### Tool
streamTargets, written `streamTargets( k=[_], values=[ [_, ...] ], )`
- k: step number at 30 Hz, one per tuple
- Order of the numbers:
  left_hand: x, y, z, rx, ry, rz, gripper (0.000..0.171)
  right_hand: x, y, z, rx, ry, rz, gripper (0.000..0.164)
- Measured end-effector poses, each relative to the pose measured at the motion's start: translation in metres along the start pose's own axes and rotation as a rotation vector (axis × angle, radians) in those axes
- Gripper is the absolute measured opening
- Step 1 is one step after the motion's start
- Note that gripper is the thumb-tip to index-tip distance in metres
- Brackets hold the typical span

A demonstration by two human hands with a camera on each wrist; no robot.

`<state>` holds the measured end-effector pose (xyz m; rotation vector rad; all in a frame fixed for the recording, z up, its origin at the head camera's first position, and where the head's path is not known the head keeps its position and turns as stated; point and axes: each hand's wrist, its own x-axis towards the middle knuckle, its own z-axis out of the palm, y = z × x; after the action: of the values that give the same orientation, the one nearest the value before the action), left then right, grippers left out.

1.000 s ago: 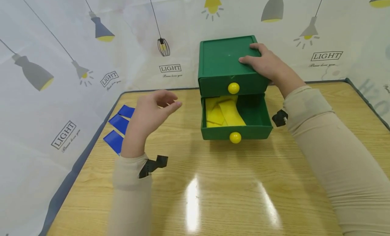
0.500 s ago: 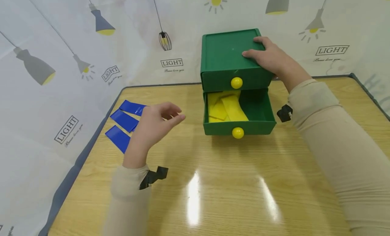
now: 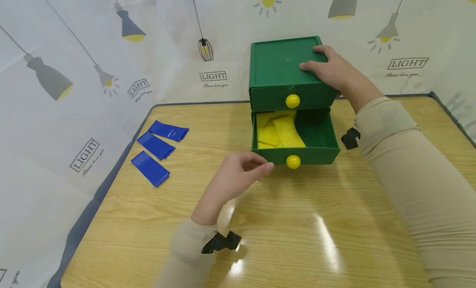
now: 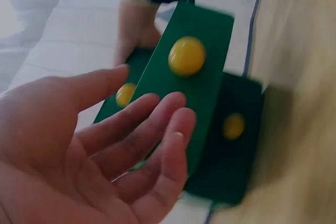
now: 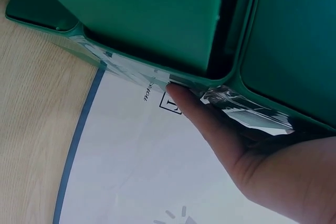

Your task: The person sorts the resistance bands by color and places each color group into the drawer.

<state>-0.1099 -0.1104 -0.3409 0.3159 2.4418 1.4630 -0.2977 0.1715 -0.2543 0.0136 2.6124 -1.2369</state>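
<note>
A green drawer cabinet [image 3: 286,67] stands at the back of the table, its middle drawer [image 3: 316,129] pulled out with yellow strips [image 3: 286,131] inside. Yellow round knobs mark the drawer fronts. My right hand [image 3: 336,73] grips the cabinet's upper right edge, thumb on top; in the right wrist view a finger lies along the side wall. My left hand [image 3: 238,176] holds nothing, its fingers loosely bent. Its fingertips overlap the left front corner of the pulled-out drawer, left of the knob [image 3: 293,162]. The left wrist view shows the bottom drawer [image 4: 231,156] pushed in.
Several blue strips [image 3: 150,168] lie on the wooden table [image 3: 290,238] at the left. A white printed curtain [image 3: 167,44] hangs close behind the cabinet and along the left side. The pulled-out drawer juts forward over the table.
My left hand has moved right, from beside the blue strips to the front left corner of the pulled-out drawer. My right hand stays on the cabinet.
</note>
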Motion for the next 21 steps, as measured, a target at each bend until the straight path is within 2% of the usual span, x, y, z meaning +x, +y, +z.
streamTargets(
  k=[3, 9, 11, 15, 18, 21],
  values=[
    [0.002, -0.001, 0.021, -0.22, -0.026, -0.022, 0.026, 0.001, 0.001, 0.0, 0.001, -0.005, 0.002, 0.09],
    [0.011, -0.003, 0.064, -0.699, 0.005, -0.098, 0.037, 0.001, 0.0, -0.001, 0.001, -0.006, 0.003, 0.09],
    [0.015, -0.003, 0.075, -0.877, 0.017, -0.143, 0.039, 0.0, 0.0, 0.0, 0.0, -0.004, 0.001, 0.09],
    [0.02, -0.003, 0.093, -1.214, 0.05, -0.264, 0.032, -0.002, 0.0, 0.0, -0.003, -0.001, 0.004, 0.09],
    [0.023, -0.002, 0.105, -1.337, 0.041, -0.341, 0.029, -0.002, -0.001, 0.0, -0.006, -0.003, 0.005, 0.09],
    [0.023, 0.0, 0.112, -1.419, 0.013, -0.36, 0.033, -0.002, -0.002, 0.0, -0.009, 0.002, 0.001, 0.09]
  ],
)
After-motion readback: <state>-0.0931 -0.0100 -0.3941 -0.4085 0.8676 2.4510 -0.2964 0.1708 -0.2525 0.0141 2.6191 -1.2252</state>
